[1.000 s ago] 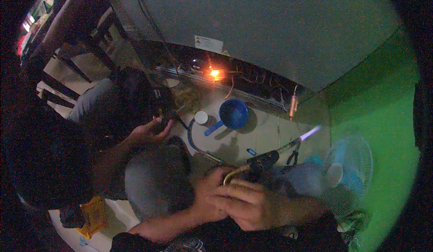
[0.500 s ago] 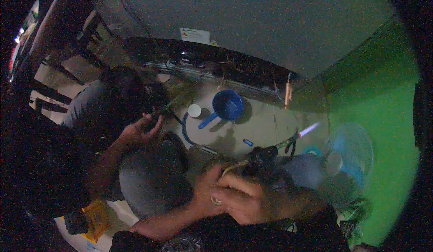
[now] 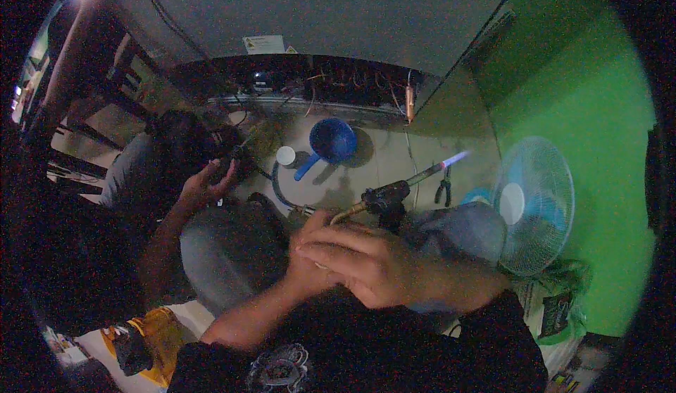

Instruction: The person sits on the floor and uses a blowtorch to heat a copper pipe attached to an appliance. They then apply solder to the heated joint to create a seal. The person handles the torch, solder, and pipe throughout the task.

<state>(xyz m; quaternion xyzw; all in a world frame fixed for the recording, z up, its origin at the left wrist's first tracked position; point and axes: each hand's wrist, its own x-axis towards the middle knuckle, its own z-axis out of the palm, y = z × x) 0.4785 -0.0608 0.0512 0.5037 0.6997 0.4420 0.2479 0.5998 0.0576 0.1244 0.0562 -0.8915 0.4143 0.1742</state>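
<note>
**Before your chest, your two hands meet at the base of a lit torch**

Just ahead of your hands sits the torch (image 3: 386, 199), its black body slanting up and to the right, a blue-violet flame (image 3: 455, 159) at its tip. From the lower end a curved brass tube (image 3: 345, 215) runs down to your fingers and goes out of sight there.

Your left hand (image 3: 304, 256) lies underneath, its forearm rising from the lower left. Your right hand (image 3: 366, 259) crosses over it, forearm coming in from the right, wrist bent inward. Its fingers lie side by side across the left hand; you cannot tell from this view what they clamp beneath. Most of the left fingers are covered, so their closure cannot be told either.

Near the nozzle, a pair of black-handled pliers (image 3: 443, 187) lies on the floor. Farther off stand a blue dipper (image 3: 332, 141) and, just beside it, a white round lid (image 3: 285, 155). Beyond them, copper pipes (image 3: 359, 78) show in the dark slot under a grey panel (image 3: 338, 13), and a copper cylinder (image 3: 410, 103) hangs at its right end.

To your left, a co-worker's hand (image 3: 204, 187) reaches forward, thumb and fingers apart. To your right, a fan (image 3: 539, 217) stands near the green wall (image 3: 609, 147).
</note>
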